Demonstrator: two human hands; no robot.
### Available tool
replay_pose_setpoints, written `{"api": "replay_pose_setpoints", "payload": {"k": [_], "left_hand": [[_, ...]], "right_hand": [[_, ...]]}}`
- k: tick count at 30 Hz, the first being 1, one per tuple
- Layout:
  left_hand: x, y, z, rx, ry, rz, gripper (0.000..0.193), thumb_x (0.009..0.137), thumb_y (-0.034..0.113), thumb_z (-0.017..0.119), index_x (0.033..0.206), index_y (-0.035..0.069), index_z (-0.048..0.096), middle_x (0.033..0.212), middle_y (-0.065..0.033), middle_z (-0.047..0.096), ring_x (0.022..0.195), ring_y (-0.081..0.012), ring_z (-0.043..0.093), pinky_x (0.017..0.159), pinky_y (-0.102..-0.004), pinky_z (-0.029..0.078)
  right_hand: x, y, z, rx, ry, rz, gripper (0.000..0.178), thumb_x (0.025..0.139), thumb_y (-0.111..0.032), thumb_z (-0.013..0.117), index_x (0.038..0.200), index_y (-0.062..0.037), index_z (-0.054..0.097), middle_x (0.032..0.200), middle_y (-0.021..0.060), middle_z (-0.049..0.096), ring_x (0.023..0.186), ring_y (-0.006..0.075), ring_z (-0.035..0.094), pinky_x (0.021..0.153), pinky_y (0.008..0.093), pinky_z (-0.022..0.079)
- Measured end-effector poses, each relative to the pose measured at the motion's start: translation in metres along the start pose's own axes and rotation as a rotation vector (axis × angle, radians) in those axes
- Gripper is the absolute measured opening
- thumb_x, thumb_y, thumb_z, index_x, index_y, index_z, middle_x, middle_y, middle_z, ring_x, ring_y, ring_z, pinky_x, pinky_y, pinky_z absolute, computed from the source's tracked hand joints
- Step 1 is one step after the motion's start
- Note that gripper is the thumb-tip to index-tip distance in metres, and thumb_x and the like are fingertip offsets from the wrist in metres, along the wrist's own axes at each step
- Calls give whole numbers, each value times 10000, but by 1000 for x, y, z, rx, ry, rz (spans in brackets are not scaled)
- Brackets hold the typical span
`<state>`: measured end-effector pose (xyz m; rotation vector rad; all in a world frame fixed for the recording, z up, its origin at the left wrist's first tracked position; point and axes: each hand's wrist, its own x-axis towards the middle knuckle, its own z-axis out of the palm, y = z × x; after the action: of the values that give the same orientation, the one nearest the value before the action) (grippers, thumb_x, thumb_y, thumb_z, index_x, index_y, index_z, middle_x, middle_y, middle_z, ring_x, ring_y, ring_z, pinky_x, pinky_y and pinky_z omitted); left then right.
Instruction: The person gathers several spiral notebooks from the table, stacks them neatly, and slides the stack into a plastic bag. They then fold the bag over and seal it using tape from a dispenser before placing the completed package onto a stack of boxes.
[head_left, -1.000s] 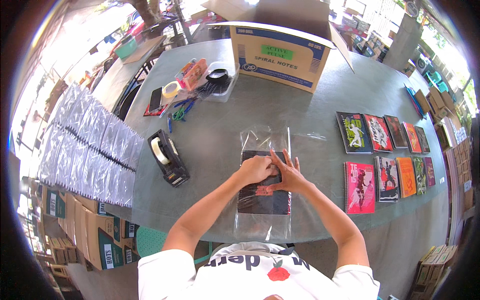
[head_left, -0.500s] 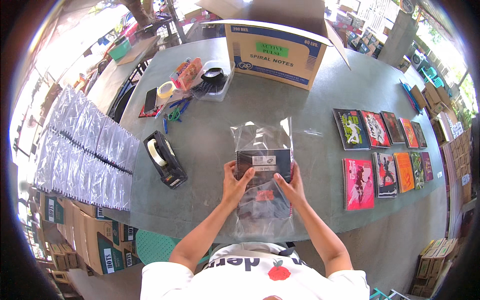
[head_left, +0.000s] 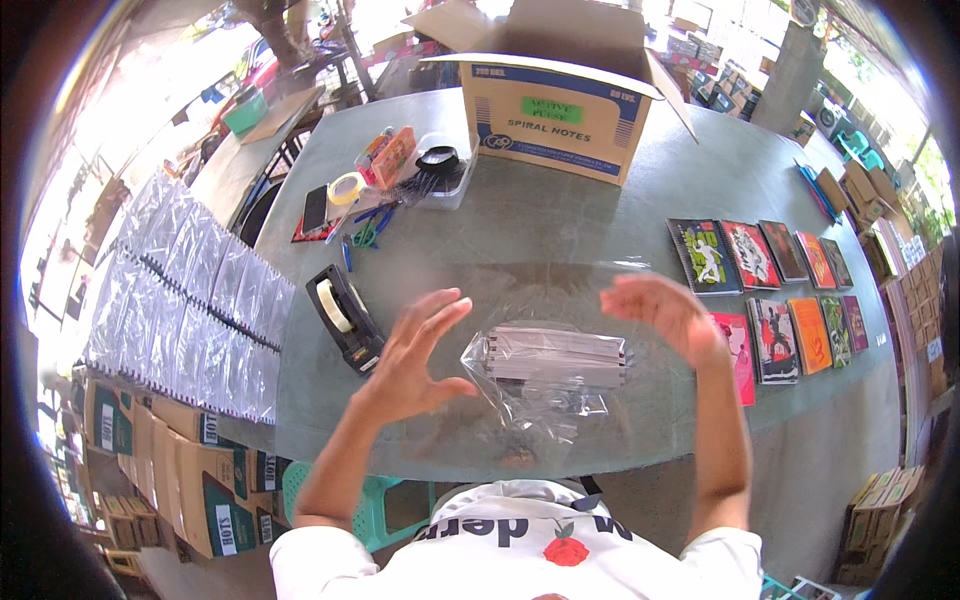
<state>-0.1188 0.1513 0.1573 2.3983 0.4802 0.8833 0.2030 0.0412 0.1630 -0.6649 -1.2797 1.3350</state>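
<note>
A stack of spiral notebooks (head_left: 555, 356) inside a clear plastic bag (head_left: 540, 405) is on the table in front of me, its white page edges facing up. Loose, crinkled plastic spreads around the near side of the stack. Left of the bag hovers my left hand (head_left: 415, 350), open, with thumb and fingers apart and nothing in it. On the other side my right hand (head_left: 668, 312) is raised past the stack's far right corner, slightly blurred, its fingers stretched out and loosely bent. Neither hand touches the notebooks.
A black tape dispenser (head_left: 345, 318) stands left of my left hand. Wrapped notebooks (head_left: 185, 310) are piled far left. Loose notebooks (head_left: 775, 340) lie in rows at right. A cardboard carton (head_left: 550, 125), a plastic tub (head_left: 455, 185), scissors (head_left: 366, 233) and a phone (head_left: 315, 210) sit farther back.
Both hands have let go of the bagged notebooks and moved apart, upward and outward. The stack has turned from its dark cover facing up to its page edges facing up.
</note>
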Motion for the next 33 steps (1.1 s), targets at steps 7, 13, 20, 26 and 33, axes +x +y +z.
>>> {"api": "replay_pose_setpoints", "payload": {"k": [7, 13, 20, 26, 33], "left_hand": [[15, 46, -3, 311, -473, 652, 253, 707, 145, 608, 945, 59, 612, 942, -80, 609, 1008, -205, 557, 992, -385, 388], [22, 59, -24, -109, -305, 471, 271, 725, 169, 659, 978, 83, 622, 919, -9, 636, 1008, -181, 574, 994, -425, 387], [56, 34, -37, 228, -58, 565, 388, 761, 190, 636, 1120, 74, 544, 846, -62, 638, 810, -178, 626, 807, -368, 477], [105, 24, -28, 7, -587, -268, 289, 760, 113, 626, 1033, 37, 566, 728, -63, 599, 618, -130, 573, 553, -266, 464], [76, 60, -52, 313, -284, 409, 543, 705, 91, 710, 1205, 119, 500, 1091, -74, 510, 966, -190, 554, 821, -309, 465]], "right_hand": [[131, -5, 91, -1420, -592, 338, 374, 735, -242, 706, 1025, -26, 607, 1018, 141, 622, 902, 249, 611, 756, 330, 488], [98, -70, 57, -1161, 75, -85, 75, 734, -73, 668, 759, -33, 610, 717, 31, 597, 677, 127, 582, 617, 251, 472], [-97, 28, -7, -743, 605, 18, 340, 635, -102, 795, 898, -51, 586, 798, 15, 580, 778, 114, 576, 669, 247, 468], [-86, 128, 38, -668, 710, -97, 557, 606, -152, 835, 1055, -33, 529, 1007, 48, 545, 917, 151, 561, 736, 280, 482], [-93, 128, 47, -709, 870, -226, 519, 640, -133, 809, 1064, -23, 532, 1012, 83, 541, 875, 181, 555, 737, 287, 475]]}}
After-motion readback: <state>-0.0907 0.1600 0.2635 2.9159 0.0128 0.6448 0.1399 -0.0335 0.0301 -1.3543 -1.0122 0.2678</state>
